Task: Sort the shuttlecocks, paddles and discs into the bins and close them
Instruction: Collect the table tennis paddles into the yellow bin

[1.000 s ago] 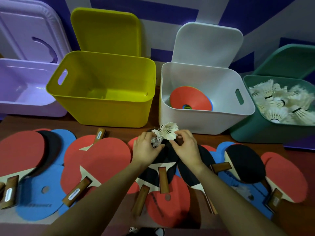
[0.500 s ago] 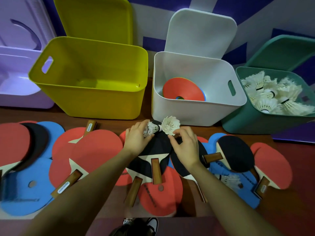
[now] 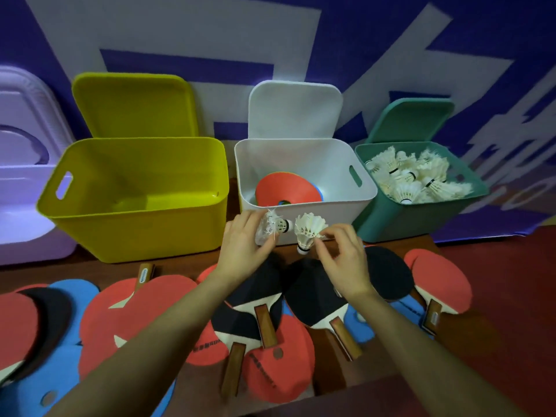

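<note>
four bins [image 3: 138, 227] stood in a row behind the paddles [image 3: 249, 311]. discs [image 3: 287, 188] lay in the third from the left, shuttlecocks [image 3: 412, 176] in the rightmost (lids [image 3: 135, 106] leaning behind).

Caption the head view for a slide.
Each hand, left and right, holds a shuttlecock above scattered paddles, before open yellow, white and green bins.

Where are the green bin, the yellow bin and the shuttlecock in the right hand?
green bin [image 3: 400, 218]: head view, on its front wall.
yellow bin [image 3: 141, 230]: head view, on its front wall.
shuttlecock [image 3: 310, 227]: head view, on its feather skirt, pinched by the right hand [image 3: 346, 260].
</note>
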Demonstrator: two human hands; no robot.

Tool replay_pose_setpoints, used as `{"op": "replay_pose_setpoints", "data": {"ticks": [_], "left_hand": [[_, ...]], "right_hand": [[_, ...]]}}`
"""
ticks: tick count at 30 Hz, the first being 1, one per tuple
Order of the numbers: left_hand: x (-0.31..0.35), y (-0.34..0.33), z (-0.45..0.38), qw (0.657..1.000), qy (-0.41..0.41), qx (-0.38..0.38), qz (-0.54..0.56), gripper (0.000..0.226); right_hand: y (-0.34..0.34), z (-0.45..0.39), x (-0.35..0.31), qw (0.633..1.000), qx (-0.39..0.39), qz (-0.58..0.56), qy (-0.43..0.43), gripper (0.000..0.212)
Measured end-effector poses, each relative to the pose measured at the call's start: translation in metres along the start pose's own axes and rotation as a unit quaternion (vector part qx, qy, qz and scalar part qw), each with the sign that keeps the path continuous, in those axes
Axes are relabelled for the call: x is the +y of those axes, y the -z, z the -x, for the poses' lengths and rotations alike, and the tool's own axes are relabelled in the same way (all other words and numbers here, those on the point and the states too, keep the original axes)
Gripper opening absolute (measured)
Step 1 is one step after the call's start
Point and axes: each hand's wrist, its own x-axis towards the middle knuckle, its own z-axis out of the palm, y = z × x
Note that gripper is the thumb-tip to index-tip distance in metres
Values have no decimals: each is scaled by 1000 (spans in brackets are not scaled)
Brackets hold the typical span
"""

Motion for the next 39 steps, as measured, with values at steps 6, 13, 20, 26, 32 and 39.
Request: {"op": "replay_pose_setpoints", "data": {"ticks": [6,13,20,26,32,39], "left_hand": [[48,-17,-54,999,-49,-13,19,57],[109,-51,-106,996,-90,-5,10,56],[164,-116,-159,998,-62,-6,4,58],[202,-171,-208,997,-19,-47,-56,52],[190,-213,-229,957,21,-194,-213,49],[172,-242,-232,933,44,-253,-251,56]], "right_hand": [[53,-23,7,997,69,4,-15,31],[104,-74,57,991,135,3,-16,23],[152,-130,129,990,132,-23,-35,16],[182,-182,193,994,96,-25,-54,11],[184,-211,238,997,47,15,-61,14],[154,-249,261,998,17,49,-29,20]]}}
